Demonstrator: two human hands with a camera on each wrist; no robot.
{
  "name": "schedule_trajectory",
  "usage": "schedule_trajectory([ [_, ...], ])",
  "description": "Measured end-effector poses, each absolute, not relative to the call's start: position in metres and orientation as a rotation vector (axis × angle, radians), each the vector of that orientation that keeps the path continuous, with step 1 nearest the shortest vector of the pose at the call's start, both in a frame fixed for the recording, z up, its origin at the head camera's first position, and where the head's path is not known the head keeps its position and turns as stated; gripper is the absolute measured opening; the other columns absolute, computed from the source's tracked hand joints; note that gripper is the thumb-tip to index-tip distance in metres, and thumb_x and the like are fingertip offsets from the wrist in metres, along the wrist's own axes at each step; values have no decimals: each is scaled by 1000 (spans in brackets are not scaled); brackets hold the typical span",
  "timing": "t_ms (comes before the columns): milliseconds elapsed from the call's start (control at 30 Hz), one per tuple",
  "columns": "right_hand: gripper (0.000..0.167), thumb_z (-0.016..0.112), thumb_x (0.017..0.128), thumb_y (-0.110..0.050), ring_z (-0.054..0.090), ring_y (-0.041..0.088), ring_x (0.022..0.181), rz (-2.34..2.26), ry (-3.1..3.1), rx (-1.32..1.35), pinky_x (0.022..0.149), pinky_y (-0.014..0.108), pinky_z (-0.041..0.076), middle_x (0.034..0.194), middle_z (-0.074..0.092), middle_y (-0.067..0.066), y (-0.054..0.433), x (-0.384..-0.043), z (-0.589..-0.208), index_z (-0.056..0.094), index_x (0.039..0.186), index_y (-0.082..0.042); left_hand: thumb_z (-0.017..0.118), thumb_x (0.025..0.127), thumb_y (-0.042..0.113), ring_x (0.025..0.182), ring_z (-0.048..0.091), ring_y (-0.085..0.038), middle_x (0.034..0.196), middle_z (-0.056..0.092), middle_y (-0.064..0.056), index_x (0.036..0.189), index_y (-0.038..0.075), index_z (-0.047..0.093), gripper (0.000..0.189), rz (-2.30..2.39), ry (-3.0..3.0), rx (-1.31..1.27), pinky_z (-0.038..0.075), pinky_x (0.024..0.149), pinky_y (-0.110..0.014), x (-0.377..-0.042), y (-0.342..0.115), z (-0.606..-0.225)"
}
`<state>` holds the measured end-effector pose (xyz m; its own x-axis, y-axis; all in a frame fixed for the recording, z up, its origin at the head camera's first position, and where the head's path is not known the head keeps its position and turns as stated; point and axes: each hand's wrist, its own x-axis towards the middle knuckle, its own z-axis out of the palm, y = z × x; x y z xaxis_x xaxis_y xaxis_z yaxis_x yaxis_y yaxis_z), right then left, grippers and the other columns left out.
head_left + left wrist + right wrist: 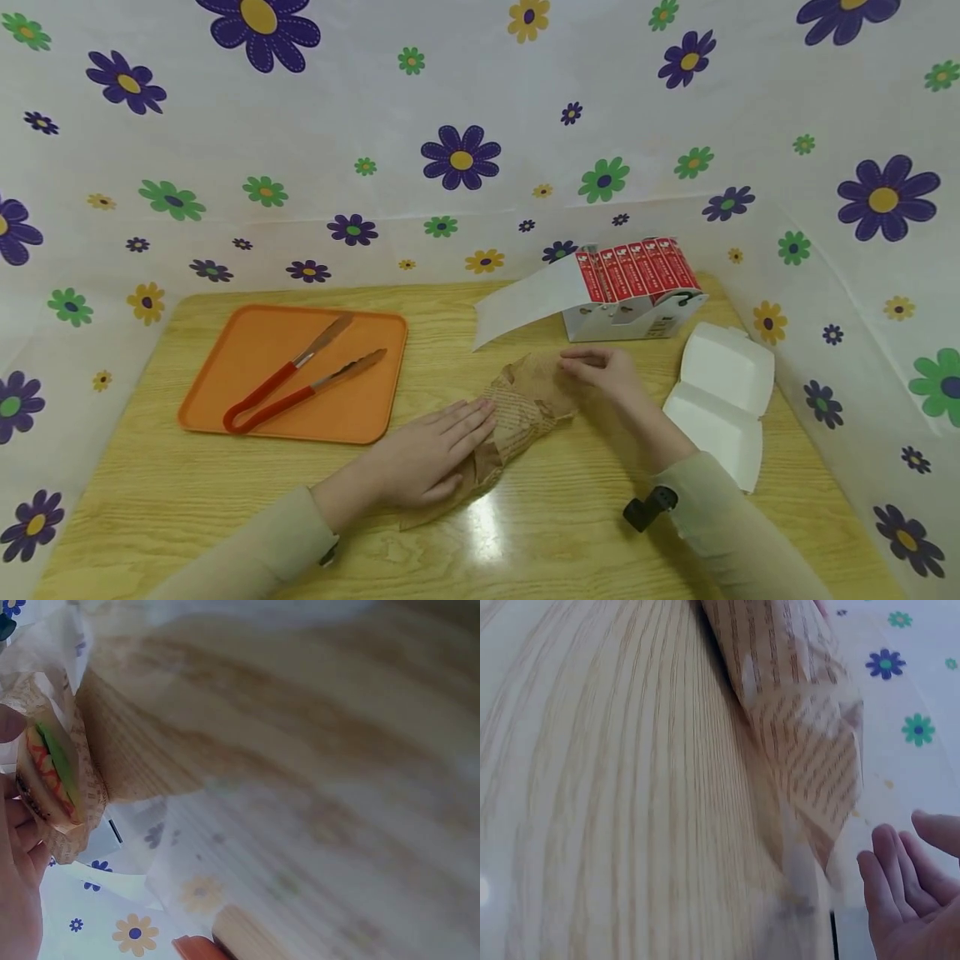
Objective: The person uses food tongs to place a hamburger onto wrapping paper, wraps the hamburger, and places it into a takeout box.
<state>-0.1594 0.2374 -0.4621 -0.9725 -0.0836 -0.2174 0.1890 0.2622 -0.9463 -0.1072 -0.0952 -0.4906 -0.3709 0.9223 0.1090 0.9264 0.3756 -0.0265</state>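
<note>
We read it as mid-wrap: brown printed-paper bundle (525, 417) lies right of the orange plastic tray (360, 417), its open end showing a bread sandwich with green filling (52, 772). Left hand (431, 458) laid across it, fingers extended. Right hand (603, 375) half open at the end farther from the tray; we see nothing held. Next likely calls for tucking that end. Tight: white cardboard box (588, 327) back-right of the tray, white hinged clamshell (716, 408) far right. Room: bare wood-grain table (187, 517), tray's front side.
</note>
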Motion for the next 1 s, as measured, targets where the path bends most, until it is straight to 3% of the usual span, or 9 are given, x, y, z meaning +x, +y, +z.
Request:
schedule_trajectory([
  [200,40,67,104,-10,73,-9,86,-1849,2342,200,84,13,61,104,83,0,250,-158,-464,63,135,16,50,106,31,163,30,-31,175,27,-21,166,-1,30,70,-34,-2487,-1675,30,134,-41,-108,-96,-493],
  [367,39,69,104,-12,73,-8,83,-1822,2408,247,81,10,60,104,83,5,254,-160,-472,66,133,13,53,105,29,163,30,-31,174,27,-21,165,-2,31,71,-55,-2487,-1673,30,134,-42,-107,-96,-491],
  [567,42,71,103,-20,67,-11,85,-1712,2463,383,80,7,54,115,81,12,252,-162,-482,68,136,5,56,103,29,163,30,-31,174,27,-21,165,-2,30,74,-57,-2497,-1683,30,134,-42,-107,-96,-490],
  [733,41,70,103,-19,67,-8,81,-1705,2452,419,77,8,55,117,80,18,247,-163,-490,68,134,7,56,101,29,163,29,-31,175,26,-21,166,-2,27,78,-48,-2509,-1684,30,134,-42,-107,-95,-492],
  [833,42,70,103,-16,70,-5,78,-1784,2380,442,74,11,59,111,81,14,244,-164,-493,66,136,10,56,101,29,164,27,-31,175,25,-20,167,-2,26,79,-44,-2521,-1687,29,134,-41,-107,-96,-492],
  [1000,46,70,102,-11,71,-7,78,-1954,2216,541,74,11,59,97,80,-2,239,-164,-492,61,142,11,57,100,29,164,26,-31,176,24,-20,167,-2,26,80,-43,-2528,-1695,28,135,-41,-107,-96,-492],
])
